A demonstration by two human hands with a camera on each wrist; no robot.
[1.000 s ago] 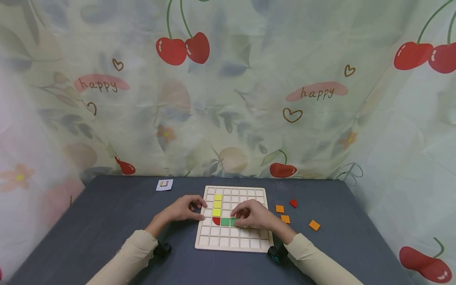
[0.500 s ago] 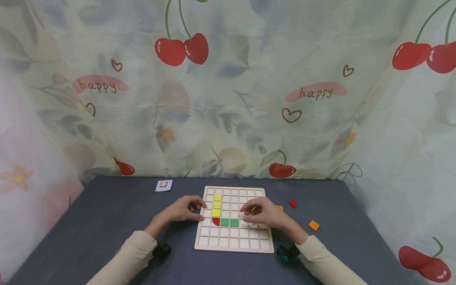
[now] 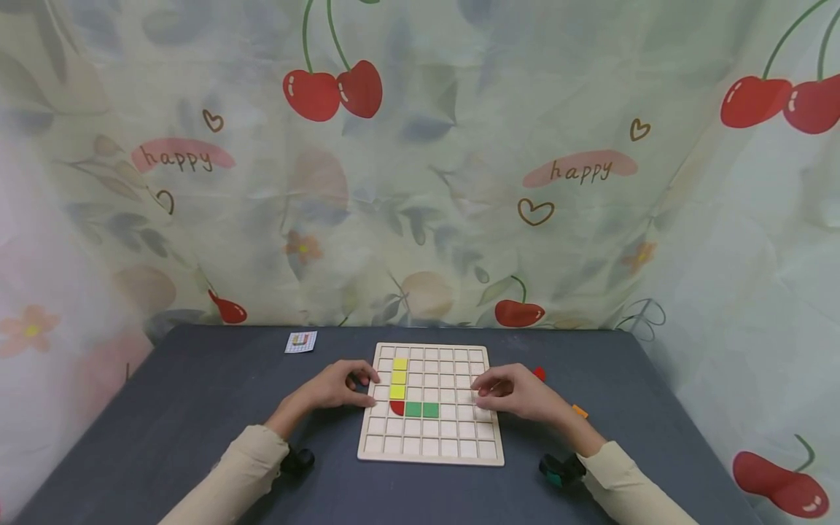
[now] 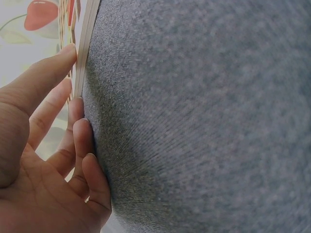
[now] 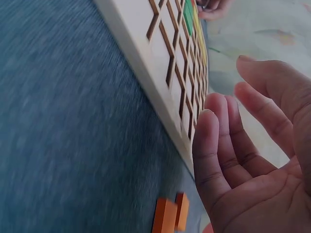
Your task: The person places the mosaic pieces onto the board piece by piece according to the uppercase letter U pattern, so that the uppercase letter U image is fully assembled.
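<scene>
A light wooden grid board [image 3: 429,461] lies on the dark table. In its cells sit a column of three yellow square tiles [image 3: 399,378], a red rounded tile [image 3: 397,409] and two green square tiles [image 3: 421,410] in a row. My left hand [image 3: 337,385] rests at the board's left edge; in the left wrist view its thumb and fingertips touch the rim, fingers loosely bent. My right hand [image 3: 518,392] is over the board's right edge. Its fingers are relaxed and apart from the thumb, with nothing between them in the right wrist view.
Right of the board, partly behind my right hand, lie a red piece [image 3: 539,373] and an orange tile [image 3: 580,411]. Two orange tiles [image 5: 165,216] show low in the right wrist view. A small printed card [image 3: 301,342] lies at the back left, before a patterned curtain [image 3: 420,182].
My right hand has moved right, off the green tiles to the board's right edge, uncovering them and now covering orange tiles. The left hand has stayed at the left edge.
</scene>
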